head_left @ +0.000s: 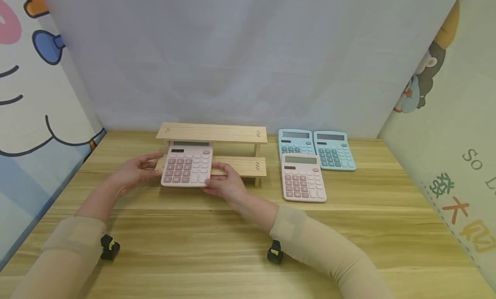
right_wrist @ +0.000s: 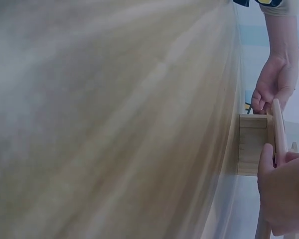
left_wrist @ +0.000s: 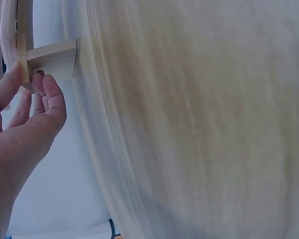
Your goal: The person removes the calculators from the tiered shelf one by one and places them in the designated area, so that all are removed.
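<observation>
A pink calculator [head_left: 187,165] lies on the lower board of a two-tier wooden shelf [head_left: 211,132], its top end under the upper board and its bottom edge jutting out in front. My right hand [head_left: 229,185] pinches the calculator's lower right corner, thumb on one face and fingers on the other in the right wrist view. At the shelf's left end, my left hand [head_left: 133,174] grips the tip of the lower board [left_wrist: 25,69], thumb on top and fingers curled beneath. The calculator's left edge is close beside that thumb.
Right of the shelf, two blue calculators [head_left: 296,139] [head_left: 334,150] lie side by side on the wooden table [head_left: 217,247]. A second pink calculator [head_left: 304,178] lies before them, overlapping the left one. A pale curtain [head_left: 248,62] hangs behind; printed panels stand at both sides.
</observation>
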Action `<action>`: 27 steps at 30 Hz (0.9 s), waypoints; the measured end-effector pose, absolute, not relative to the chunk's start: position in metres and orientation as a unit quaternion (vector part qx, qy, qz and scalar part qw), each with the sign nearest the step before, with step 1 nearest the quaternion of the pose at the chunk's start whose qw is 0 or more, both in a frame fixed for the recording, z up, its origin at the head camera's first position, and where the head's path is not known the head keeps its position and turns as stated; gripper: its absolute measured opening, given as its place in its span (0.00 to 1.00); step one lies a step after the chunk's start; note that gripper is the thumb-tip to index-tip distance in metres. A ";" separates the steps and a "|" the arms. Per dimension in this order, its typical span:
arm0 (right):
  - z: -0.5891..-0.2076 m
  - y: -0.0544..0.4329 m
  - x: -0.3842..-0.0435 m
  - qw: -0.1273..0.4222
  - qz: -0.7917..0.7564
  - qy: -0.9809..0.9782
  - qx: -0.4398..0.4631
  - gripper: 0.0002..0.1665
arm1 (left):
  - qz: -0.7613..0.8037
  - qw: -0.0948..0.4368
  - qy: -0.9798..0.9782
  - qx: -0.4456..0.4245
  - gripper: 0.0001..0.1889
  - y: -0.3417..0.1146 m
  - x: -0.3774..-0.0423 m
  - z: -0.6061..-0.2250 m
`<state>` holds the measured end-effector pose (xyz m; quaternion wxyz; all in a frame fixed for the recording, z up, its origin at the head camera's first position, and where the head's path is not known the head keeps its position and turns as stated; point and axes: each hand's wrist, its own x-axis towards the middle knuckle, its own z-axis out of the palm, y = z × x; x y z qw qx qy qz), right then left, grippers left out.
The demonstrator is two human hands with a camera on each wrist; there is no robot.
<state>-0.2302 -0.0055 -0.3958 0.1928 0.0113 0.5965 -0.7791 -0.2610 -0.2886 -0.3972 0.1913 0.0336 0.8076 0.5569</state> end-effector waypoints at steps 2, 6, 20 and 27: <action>-0.395 -0.006 -0.231 0.195 -0.779 0.596 0.016 0.36 | 0.557 0.192 0.807 0.033 0.38 -0.288 -0.260 -0.396; -0.393 -0.005 -0.231 0.203 -0.778 0.594 0.019 0.37 | 0.557 0.192 0.808 0.032 0.38 -0.288 -0.259 -0.395; -0.389 -0.002 -0.227 0.207 -0.780 0.590 0.025 0.36 | 0.553 0.192 0.810 0.026 0.38 -0.288 -0.261 -0.397; -0.387 0.002 -0.224 0.202 -0.776 0.597 0.028 0.36 | 0.561 0.196 0.804 0.025 0.38 -0.288 -0.262 -0.397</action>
